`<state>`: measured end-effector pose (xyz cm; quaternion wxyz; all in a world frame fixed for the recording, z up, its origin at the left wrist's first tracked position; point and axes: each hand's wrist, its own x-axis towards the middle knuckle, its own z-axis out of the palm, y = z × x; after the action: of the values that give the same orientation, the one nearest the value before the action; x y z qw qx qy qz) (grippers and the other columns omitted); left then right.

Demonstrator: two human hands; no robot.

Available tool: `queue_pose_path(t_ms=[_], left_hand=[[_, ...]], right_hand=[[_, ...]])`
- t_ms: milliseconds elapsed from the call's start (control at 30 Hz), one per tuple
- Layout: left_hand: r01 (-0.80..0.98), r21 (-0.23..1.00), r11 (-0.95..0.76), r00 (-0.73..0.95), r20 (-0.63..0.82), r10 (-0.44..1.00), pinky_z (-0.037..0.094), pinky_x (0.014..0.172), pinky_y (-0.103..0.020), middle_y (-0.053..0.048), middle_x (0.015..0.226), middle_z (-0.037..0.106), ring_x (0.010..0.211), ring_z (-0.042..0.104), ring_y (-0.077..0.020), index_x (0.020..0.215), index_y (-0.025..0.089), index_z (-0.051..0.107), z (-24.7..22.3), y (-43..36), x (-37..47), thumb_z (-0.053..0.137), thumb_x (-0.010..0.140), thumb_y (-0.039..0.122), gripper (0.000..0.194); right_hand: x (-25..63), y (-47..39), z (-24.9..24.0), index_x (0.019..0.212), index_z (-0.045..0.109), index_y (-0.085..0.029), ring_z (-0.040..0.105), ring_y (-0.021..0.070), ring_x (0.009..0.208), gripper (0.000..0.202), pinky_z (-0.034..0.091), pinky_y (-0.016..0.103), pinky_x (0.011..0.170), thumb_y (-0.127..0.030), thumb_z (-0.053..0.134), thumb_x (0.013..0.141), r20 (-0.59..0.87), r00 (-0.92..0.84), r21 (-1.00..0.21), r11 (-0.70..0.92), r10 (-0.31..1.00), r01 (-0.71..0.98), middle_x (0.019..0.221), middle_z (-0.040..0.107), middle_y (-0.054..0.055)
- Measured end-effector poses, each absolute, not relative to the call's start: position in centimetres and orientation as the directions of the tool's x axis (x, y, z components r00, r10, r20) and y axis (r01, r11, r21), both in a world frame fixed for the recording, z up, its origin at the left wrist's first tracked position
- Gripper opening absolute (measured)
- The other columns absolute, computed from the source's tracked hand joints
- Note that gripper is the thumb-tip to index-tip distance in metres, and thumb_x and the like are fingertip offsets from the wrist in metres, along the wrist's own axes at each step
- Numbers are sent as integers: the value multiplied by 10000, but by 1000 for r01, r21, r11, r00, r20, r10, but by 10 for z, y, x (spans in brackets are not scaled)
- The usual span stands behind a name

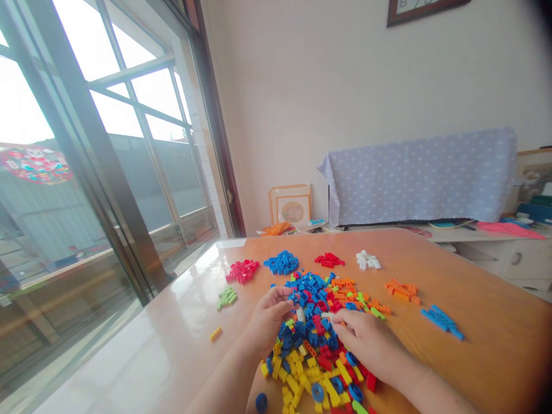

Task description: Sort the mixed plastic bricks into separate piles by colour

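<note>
A large mixed heap of toy bricks [308, 333], mostly blue, yellow, red and orange, lies on the brown table [172, 345]. My left hand [271, 316] is at the heap's left side, its fingers curled together over blue bricks; whatever is between them is too small to make out. Over the heap's right side, my right hand [366, 339] pinches a small white brick [328, 315] between thumb and forefinger. Another white brick [301, 314] rests in the heap between the hands.
Sorted piles ring the heap: green [227, 297], pink [242, 271], blue [282, 262], red [330, 260], white [368, 260], orange [402, 291] and long blue pieces [442, 321]. A yellow brick [216, 333] lies alone at left. A blue wheel [261, 402] is near the front edge.
</note>
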<state>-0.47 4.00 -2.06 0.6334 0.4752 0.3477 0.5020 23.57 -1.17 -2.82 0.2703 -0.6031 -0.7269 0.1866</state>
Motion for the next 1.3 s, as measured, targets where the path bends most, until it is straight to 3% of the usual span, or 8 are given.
queue_pose_path(t_ms=[233,367,633,933,1300], left_hand=[[-268,962,41,224,21,974,501,725,-274,-43,924,687,751,643,-141,976,179,629,-18,40,-6,775,745,261,285],[-320,945,76,249,6,969,508,721,-275,-66,934,703,742,638,-139,984,165,642,-19,42,-8,756,778,290,266],[-434,884,174,308,-36,951,524,747,-294,-107,971,726,764,669,-161,1149,144,702,-21,46,-13,780,797,258,379],[-482,853,201,327,-38,944,543,738,-288,-108,973,723,757,673,-155,1100,145,691,-25,50,-17,763,868,327,303],[-457,879,135,217,-37,976,516,683,-245,-83,930,733,709,675,-130,985,158,660,-34,57,-20,800,808,287,260]], right_hand=[[235,-16,-24,907,733,-270,720,201,857,290,440,262,672,-404,480,950,190,-120,-593,211,974,777,964,797,10],[236,-14,-26,987,757,-304,731,219,950,285,492,277,746,-408,497,932,184,-128,-616,216,975,757,1068,800,10],[235,-14,-24,985,780,-306,735,251,988,304,537,311,831,-412,507,905,181,-131,-637,218,975,740,1070,806,27],[235,-13,-25,993,787,-325,737,261,1012,298,542,327,868,-431,525,897,176,-117,-646,205,977,735,1124,797,25],[237,-8,-33,1049,770,-345,729,245,1057,309,531,333,899,-423,500,920,148,-156,-634,215,976,743,1191,778,0]])
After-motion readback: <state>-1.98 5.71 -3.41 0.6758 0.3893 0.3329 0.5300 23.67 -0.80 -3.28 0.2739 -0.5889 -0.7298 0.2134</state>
